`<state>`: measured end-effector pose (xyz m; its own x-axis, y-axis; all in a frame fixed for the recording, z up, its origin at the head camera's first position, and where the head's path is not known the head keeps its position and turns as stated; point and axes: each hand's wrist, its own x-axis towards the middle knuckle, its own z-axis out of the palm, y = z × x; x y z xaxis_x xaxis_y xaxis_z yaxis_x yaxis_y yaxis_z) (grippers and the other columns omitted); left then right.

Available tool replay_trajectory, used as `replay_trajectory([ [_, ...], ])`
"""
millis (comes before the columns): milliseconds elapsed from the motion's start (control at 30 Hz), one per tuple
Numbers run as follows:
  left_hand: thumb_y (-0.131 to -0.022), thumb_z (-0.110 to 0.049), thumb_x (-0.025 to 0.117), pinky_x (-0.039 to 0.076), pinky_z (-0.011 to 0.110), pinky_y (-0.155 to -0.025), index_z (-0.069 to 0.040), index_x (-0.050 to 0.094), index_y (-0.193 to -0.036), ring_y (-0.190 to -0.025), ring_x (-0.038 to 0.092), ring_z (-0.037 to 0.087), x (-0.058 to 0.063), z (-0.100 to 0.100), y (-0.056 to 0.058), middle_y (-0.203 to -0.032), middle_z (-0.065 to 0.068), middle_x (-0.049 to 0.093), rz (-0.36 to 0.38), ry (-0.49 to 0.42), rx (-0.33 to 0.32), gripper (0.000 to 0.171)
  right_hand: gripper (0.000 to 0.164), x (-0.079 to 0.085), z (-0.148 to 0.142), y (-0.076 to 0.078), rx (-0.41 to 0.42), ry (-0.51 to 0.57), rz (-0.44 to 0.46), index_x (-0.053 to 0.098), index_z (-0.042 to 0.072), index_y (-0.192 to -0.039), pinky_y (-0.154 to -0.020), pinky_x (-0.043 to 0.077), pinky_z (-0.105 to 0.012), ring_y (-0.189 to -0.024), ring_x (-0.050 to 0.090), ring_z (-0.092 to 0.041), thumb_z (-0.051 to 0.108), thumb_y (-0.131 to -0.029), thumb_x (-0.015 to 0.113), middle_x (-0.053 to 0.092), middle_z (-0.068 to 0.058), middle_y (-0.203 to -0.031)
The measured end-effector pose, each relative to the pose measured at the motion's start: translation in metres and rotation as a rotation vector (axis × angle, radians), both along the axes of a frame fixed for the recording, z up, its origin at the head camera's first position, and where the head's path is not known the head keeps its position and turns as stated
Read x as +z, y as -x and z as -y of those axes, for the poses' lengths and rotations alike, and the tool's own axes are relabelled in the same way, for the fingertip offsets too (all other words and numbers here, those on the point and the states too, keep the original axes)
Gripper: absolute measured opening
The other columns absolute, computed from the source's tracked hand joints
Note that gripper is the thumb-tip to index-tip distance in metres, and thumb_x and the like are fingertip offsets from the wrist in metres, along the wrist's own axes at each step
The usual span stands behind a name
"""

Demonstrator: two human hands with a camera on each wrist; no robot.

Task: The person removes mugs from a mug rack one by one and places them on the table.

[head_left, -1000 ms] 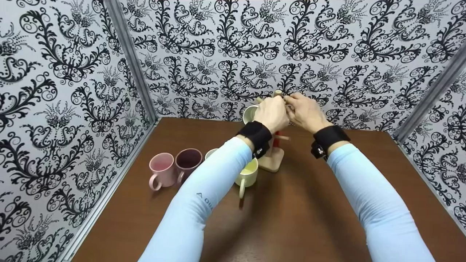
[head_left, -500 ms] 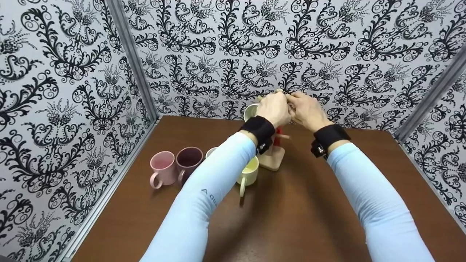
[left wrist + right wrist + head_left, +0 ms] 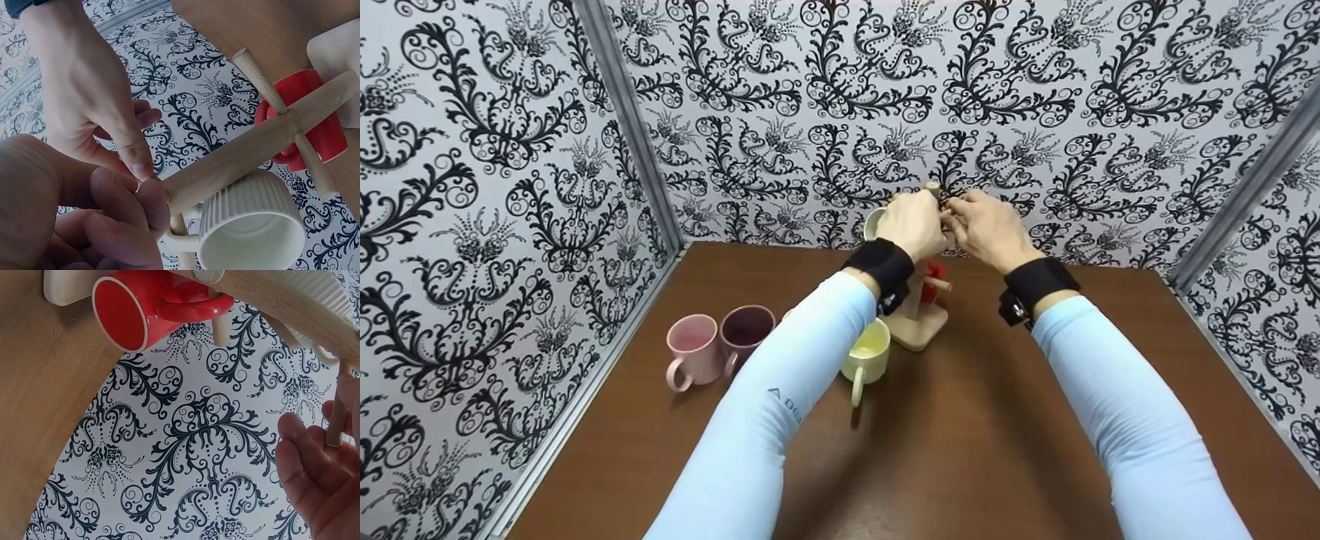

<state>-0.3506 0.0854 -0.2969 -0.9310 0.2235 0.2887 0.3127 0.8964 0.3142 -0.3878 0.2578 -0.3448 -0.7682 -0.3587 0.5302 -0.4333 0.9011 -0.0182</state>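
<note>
A wooden mug tree [image 3: 915,330] stands at the back of the table. My left hand [image 3: 913,225] is at the top of its post, fingers curled and gripping there, as the left wrist view shows. My right hand [image 3: 992,231] holds an upper peg [image 3: 337,417] between thumb and fingers. From another upper peg hangs a white ribbed mug [image 3: 247,219] by its handle, left of the post in the head view. Lower down hangs a red mug [image 3: 152,309], its handle over a peg. My left hand hides part of the white mug and the post top in the head view.
Left of the tree stand a pink mug [image 3: 694,351], a dark purple mug [image 3: 746,330] and a pale yellow-green mug [image 3: 866,360]. My left sleeve [image 3: 757,405] crosses in front of them. Patterned walls [image 3: 780,90] close in the brown table [image 3: 960,450] behind and at the sides.
The mug tree has turned and shifted slightly left, so more of the red mug shows. My left hand has moved a little left with it; my right hand stays almost in place.
</note>
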Motion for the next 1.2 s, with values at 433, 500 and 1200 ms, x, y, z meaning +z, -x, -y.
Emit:
replay_trajectory([
  [433, -0.080, -0.022, 0.086, 0.059, 0.037, -0.087, -0.017, 0.074, -0.105, -0.097, 0.071, 0.023, -0.006, 0.011, 0.010, -0.110, 0.004, 0.074, 0.016, 0.001, -0.013, 0.028, 0.024, -0.003, 0.002, -0.005, -0.074, -0.020, 0.021, 0.071, 0.007, -0.109, -0.066, 0.059, -0.051, -0.075, 0.064, -0.034, 0.030, -0.106, 0.064, 0.059, -0.012, -0.094],
  [500, -0.079, -0.024, 0.088, 0.059, 0.036, -0.088, -0.016, 0.074, -0.106, -0.097, 0.071, 0.023, -0.006, 0.012, 0.011, -0.109, 0.004, 0.075, 0.014, -0.005, -0.019, 0.031, 0.025, -0.002, 0.002, -0.006, -0.084, -0.023, 0.008, 0.070, 0.007, -0.107, -0.064, 0.059, -0.051, -0.073, 0.063, -0.034, 0.032, -0.106, 0.063, 0.059, -0.012, -0.092],
  [1200, -0.089, -0.018, 0.079, 0.061, 0.040, -0.085, -0.014, 0.074, -0.107, -0.102, 0.073, 0.028, -0.015, 0.017, 0.032, -0.111, 0.008, 0.077, -0.012, -0.037, 0.020, 0.019, 0.028, -0.003, 0.001, -0.019, -0.076, -0.007, -0.076, 0.074, 0.003, -0.099, -0.055, 0.056, -0.047, -0.061, 0.059, -0.030, 0.029, -0.105, 0.066, 0.060, -0.011, -0.078],
])
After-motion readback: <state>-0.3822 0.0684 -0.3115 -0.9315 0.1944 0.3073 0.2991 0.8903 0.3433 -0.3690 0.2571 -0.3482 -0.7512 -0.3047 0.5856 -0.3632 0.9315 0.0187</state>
